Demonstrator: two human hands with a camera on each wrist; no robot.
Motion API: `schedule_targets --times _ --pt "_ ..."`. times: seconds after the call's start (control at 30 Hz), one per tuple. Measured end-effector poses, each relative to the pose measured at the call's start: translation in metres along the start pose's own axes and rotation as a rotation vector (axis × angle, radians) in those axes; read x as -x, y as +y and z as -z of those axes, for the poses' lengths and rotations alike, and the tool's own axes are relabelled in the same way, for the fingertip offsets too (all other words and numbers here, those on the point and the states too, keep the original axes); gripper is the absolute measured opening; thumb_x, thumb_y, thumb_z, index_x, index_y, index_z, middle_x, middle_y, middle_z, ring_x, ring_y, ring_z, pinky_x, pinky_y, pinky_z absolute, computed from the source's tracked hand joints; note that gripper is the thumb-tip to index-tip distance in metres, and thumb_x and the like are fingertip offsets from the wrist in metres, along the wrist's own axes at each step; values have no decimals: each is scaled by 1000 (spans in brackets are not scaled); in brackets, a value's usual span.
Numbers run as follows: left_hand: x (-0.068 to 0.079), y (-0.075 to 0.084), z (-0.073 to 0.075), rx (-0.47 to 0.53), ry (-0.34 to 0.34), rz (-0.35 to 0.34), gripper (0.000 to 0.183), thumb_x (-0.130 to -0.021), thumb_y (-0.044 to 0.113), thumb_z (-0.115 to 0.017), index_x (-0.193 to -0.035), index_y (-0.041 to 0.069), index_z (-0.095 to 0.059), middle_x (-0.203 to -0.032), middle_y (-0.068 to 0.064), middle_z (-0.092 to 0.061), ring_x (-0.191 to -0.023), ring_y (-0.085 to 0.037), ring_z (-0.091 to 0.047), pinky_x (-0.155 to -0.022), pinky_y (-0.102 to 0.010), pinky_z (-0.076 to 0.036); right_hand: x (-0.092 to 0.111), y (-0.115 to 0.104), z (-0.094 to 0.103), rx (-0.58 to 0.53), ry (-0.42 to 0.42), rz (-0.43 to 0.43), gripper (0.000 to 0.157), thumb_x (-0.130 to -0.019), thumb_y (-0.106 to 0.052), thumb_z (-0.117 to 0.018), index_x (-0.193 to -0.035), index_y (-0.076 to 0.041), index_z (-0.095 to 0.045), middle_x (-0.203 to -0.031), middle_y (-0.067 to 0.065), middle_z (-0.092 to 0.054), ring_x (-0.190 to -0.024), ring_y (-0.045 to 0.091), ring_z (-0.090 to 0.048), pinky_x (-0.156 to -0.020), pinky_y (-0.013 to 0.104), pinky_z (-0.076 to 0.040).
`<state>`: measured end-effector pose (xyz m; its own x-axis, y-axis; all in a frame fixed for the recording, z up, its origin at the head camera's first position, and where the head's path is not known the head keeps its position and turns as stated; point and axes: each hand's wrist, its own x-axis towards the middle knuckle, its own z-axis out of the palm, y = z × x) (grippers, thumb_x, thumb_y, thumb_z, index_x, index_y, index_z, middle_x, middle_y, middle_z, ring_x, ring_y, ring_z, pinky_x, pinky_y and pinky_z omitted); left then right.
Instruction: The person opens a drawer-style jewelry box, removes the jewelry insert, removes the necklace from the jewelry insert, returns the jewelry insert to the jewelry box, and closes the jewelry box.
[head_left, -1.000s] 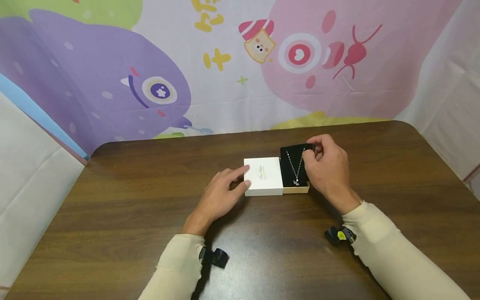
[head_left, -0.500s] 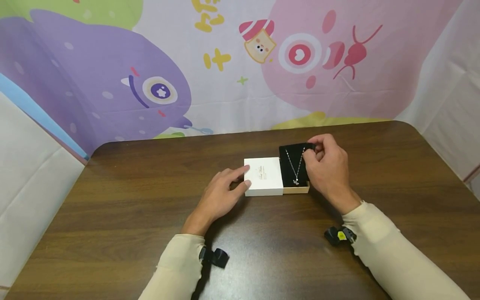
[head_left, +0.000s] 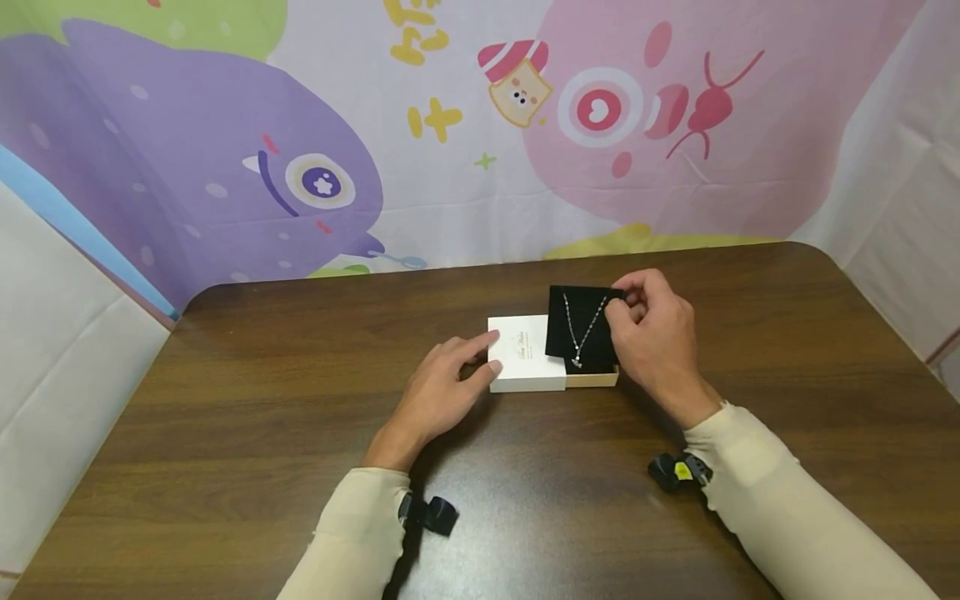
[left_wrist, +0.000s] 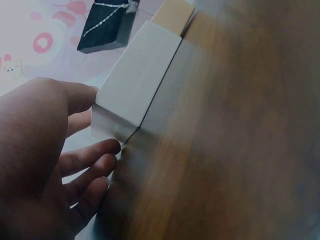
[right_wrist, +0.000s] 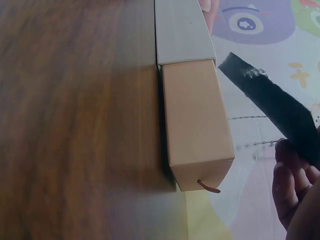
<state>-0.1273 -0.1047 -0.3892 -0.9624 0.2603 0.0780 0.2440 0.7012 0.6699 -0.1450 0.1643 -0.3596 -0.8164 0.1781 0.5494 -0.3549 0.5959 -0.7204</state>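
Observation:
A white box sleeve [head_left: 527,350] with small gold lettering lies on the table. From its right end a tan drawer [right_wrist: 197,110] sticks out, with a small brown pull loop [right_wrist: 209,186] on its end. My left hand [head_left: 446,383] touches the sleeve's left end with thumb and index finger, its other fingers loosely bent beside it. My right hand [head_left: 658,337] pinches the upper right corner of a black pad [head_left: 558,321]. The pad is raised and tilted above the drawer, overlapping the sleeve's edge in the head view. A silver necklace [head_left: 577,348] with a small pendant is on the pad.
All this stands on a brown wooden table [head_left: 247,433]. A cartoon-printed cloth [head_left: 450,200] hangs behind its far edge, and pale cloth [head_left: 911,192] hangs at the right side. Each wrist carries a strapped black camera [head_left: 441,516].
The right hand has lifted the black pad with the necklace out of the drawer. The pad has shifted left and tilted, its left edge now over the sleeve. The left hand has stayed put.

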Motion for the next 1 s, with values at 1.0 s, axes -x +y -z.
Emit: schedule_targets --times 1.0 --pt "-2 -1 0 -13 -3 -19 47 -99 39 -60 -145 31 -55 -117 0 -64 -110 -19 -54 -93 -45 -44 1 4 -3 -24 -16 136 9 -87 -3 -64 -96 -3 -64 -67 0 -63 -58 9 -55 -58 17 -40"
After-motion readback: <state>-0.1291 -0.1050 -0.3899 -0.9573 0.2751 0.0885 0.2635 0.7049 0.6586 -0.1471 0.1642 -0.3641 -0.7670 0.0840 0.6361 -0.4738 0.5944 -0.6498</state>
